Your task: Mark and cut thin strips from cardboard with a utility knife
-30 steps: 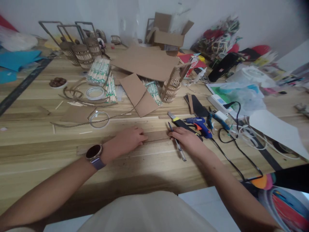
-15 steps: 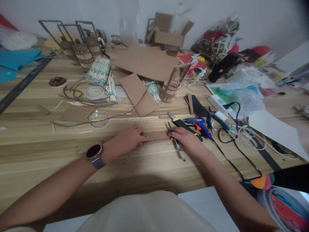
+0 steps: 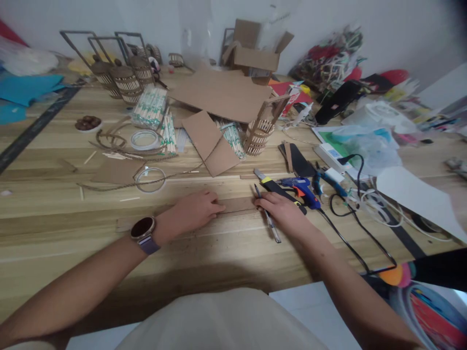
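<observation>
A narrow brown cardboard strip (image 3: 239,205) lies flat on the wooden table, spanning the gap between my hands. My left hand (image 3: 200,209), with a watch on its wrist, has its fingers bent and pressed down on the strip; part of the strip is hidden under it. At the strip's right end is my right hand (image 3: 279,209), its fingertips touching the cardboard. A clear-barrelled pen (image 3: 270,226) is tucked between this hand's fingers, its dark tip pointing away from me. Just beyond the right hand rest a yellow and black utility knife (image 3: 273,186) and a blue glue gun (image 3: 301,188).
Cardboard pieces (image 3: 207,141), a tape roll (image 3: 145,139) and wrapped chopsticks (image 3: 150,106) lie farther back. A small slatted wooden bucket (image 3: 259,136) stands right of them. Blue-handled pliers (image 3: 330,182), a power strip (image 3: 330,156) and cables are at the right. Several lidded buckets (image 3: 126,82) stand back left.
</observation>
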The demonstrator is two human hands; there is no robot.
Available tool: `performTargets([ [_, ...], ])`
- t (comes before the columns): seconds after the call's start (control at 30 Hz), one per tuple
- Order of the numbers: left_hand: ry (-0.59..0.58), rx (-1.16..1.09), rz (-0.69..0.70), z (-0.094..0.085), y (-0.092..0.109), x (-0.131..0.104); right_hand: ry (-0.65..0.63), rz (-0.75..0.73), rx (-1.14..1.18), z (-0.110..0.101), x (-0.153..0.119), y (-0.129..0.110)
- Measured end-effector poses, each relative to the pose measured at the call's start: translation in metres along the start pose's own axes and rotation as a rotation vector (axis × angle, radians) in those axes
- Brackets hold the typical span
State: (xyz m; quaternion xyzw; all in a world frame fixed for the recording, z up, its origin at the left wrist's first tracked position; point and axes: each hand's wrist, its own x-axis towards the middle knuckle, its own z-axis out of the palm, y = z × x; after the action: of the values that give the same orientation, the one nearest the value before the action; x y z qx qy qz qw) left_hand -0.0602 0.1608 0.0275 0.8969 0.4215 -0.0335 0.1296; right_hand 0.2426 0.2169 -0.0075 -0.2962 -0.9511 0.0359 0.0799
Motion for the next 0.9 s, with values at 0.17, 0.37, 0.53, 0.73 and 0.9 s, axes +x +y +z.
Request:
performTargets([
  [0.17, 0.001, -0.013, 0.000, 0.0000, 0.0002, 0.0007, 0.031, 0.013, 0.035, 0.0011, -0.0007, -0.0003],
  [0.37, 0.012, -0.011, -0.008, 0.0008, 0.0008, 0.0019, 0.019, 0.005, 0.010, 0.0005, 0.0000, -0.0017],
  [0.53, 0.004, 0.004, -0.010, 0.0010, 0.0016, 0.0024, 0.005, 0.010, 0.000, 0.0007, -0.0005, -0.0030],
  [0.73, -0.004, 0.020, -0.026, 0.0015, 0.0031, 0.0014, -0.018, 0.035, -0.001, -0.0012, 0.0002, -0.0052],
  [0.9, 0.007, 0.032, -0.026, 0.0014, 0.0030, 0.0021, -0.018, 0.048, 0.020, -0.0032, 0.0022, -0.0070],
])
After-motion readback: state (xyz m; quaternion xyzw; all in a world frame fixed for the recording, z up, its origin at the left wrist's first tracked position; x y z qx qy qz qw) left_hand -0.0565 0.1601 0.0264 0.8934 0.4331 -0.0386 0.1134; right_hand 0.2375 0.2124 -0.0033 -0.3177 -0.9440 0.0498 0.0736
